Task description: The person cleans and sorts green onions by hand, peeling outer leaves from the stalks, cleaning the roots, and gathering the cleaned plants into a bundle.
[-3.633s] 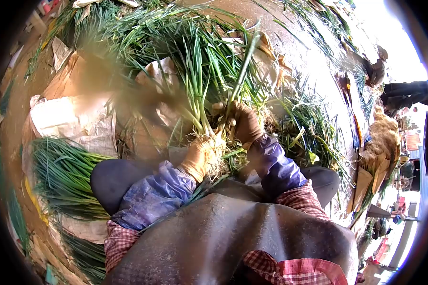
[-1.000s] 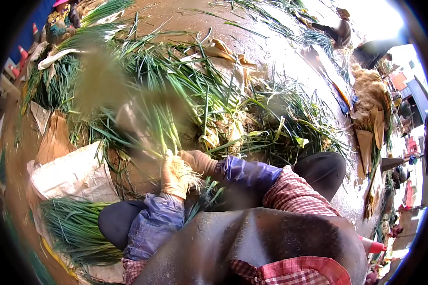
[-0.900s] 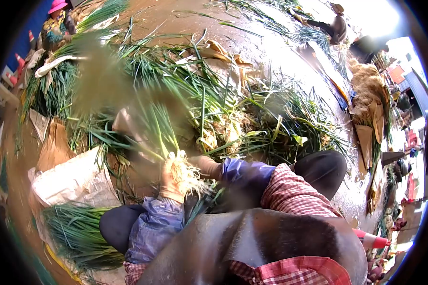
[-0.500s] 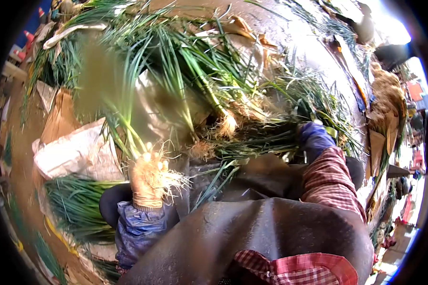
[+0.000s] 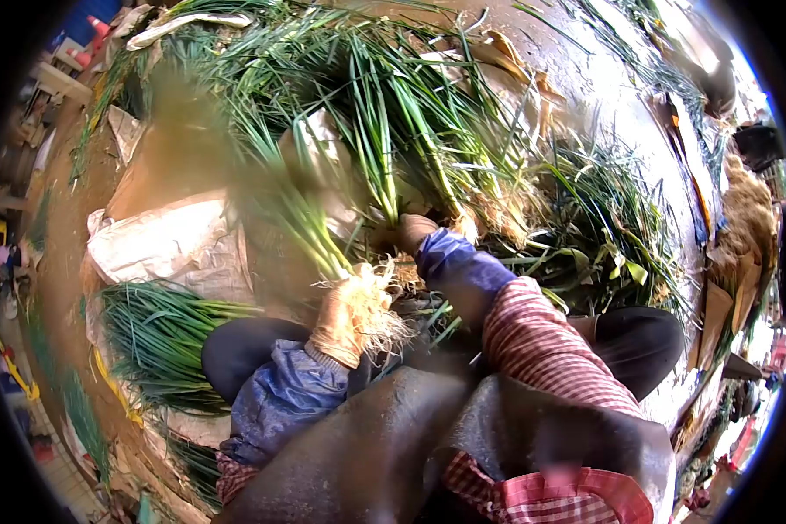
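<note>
My left hand, in a tan glove and blue sleeve cover, is closed around a bunch of green onions. Their pale, stringy roots stick out over the fingers, and the leaves point up and away. Just to the right, my right hand reaches forward to the root end of other green onions in the pile. Its fingers seem wrapped around the base of these stalks, though they are partly hidden. Beside it lie more onions with bushy roots.
Loose green leaves and trimmings are heaped on the right. A neat bundle of green onions lies by my left knee, below a pale sack. A dark apron covers my lap. A blurred smear hides part of the upper left.
My right hand has left the leafy heap on the right and come to the onion bases in the middle. My left hand, still holding its bunch, has shifted rightward in view.
</note>
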